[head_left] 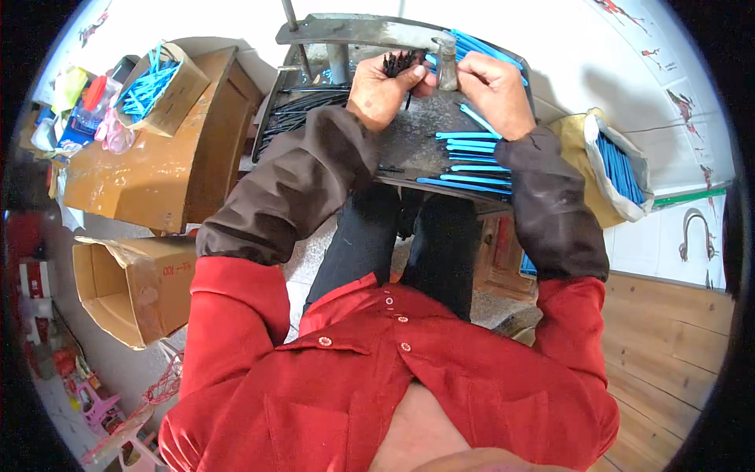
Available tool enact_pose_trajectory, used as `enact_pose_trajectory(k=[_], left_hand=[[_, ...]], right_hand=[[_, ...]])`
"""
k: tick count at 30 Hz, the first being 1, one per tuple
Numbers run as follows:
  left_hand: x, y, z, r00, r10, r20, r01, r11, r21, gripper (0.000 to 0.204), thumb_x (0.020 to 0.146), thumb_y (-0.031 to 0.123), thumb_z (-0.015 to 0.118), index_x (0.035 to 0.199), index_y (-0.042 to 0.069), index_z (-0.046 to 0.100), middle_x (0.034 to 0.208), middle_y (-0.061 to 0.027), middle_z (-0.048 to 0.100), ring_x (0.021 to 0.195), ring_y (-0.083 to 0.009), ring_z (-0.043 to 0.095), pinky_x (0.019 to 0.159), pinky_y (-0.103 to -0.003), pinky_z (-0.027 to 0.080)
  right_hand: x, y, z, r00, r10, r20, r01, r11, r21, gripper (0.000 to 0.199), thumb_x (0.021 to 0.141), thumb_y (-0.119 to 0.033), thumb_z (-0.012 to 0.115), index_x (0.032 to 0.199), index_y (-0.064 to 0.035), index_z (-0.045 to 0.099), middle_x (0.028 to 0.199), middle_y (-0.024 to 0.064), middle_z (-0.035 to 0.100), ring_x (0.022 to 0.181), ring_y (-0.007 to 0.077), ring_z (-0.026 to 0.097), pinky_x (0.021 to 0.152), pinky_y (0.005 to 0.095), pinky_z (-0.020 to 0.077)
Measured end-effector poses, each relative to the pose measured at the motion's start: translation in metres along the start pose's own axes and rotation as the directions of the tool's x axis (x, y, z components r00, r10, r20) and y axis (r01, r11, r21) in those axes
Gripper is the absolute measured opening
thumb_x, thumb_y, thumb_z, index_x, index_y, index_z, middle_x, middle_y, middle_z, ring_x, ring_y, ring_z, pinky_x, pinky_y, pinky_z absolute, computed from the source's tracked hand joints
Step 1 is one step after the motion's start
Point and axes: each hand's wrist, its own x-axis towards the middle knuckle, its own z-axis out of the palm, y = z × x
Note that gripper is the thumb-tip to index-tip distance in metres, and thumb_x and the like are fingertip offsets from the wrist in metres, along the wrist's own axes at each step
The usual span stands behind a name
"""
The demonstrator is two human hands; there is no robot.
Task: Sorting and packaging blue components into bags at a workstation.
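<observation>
My left hand (383, 93) is closed round a bunch of thin black sticks (399, 63) with rough ends. Its thumb and fingertips pinch close to an upright metal post (446, 67), where a short bit of blue shows. On the post's other side my right hand (497, 93) is closed, fingertips near the post; what it grips is hidden. Below that hand, several blue sticks with dark tips (472, 167) lie side by side on the dark metal worktop (417, 130). Behind it are more blue sticks (491, 49). A pile of black sticks (303, 110) lies left of my left hand.
A metal bar (354, 31) crosses the worktop's back. Left is a wooden cabinet (134, 177) with a box of blue strips (153, 86) and a red-lidded jar (98, 90). An open carton (134, 287) stands below. At right, a sack (590, 149) holds blue sticks.
</observation>
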Motion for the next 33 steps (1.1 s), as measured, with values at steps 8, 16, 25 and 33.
enact_pose_trajectory(k=[8,16,25,33], left_hand=[[-0.007,0.005,0.002,0.996,-0.081,-0.027,0.079,0.993,-0.082,0.014,0.084,0.003,0.051,0.096,-0.003,0.057,0.077,-0.0081,0.061,0.07,-0.016,0.059,0.064,-0.027,0.049],[-0.005,-0.001,0.003,0.997,-0.038,-0.063,0.035,0.998,-0.053,0.011,0.083,0.002,0.051,0.092,-0.002,0.057,0.075,-0.0084,0.062,0.066,-0.0138,0.058,0.061,-0.025,0.049],[-0.005,0.002,-0.004,0.996,-0.042,-0.081,0.037,0.997,-0.067,0.013,0.082,0.004,0.054,0.093,-0.001,0.06,0.078,-0.007,0.063,0.069,-0.012,0.058,0.062,-0.025,0.048],[-0.006,0.007,-0.009,0.997,-0.08,-0.01,0.081,0.993,0.082,0.014,0.083,0.007,0.055,0.092,-0.003,0.059,0.077,-0.0055,0.061,0.071,-0.0116,0.057,0.066,-0.024,0.047]], right_hand=[[-0.013,0.015,-0.039,0.99,-0.097,0.103,0.123,0.949,-0.291,0.009,0.077,-0.005,0.058,0.078,0.0039,0.058,0.067,0.0038,0.051,0.063,0.0106,0.048,0.058,0.0231,0.0379],[-0.009,0.0,0.004,0.965,0.26,0.042,-0.26,0.913,0.314,0.013,0.077,-0.01,0.059,0.077,0.0031,0.06,0.067,0.0055,0.058,0.057,0.0113,0.05,0.051,0.0258,0.0401],[-0.004,0.006,-0.021,0.99,-0.124,0.063,0.133,0.975,-0.176,0.012,0.08,-0.008,0.055,0.081,0.004,0.058,0.065,0.0015,0.049,0.056,0.008,0.045,0.05,0.0217,0.0362],[-0.051,0.011,-0.023,0.867,-0.09,0.489,0.281,0.901,-0.331,0.021,0.073,-0.013,0.059,0.088,0.0018,0.058,0.083,0.0126,0.052,0.078,0.0285,0.052,0.07,0.0353,0.042]])
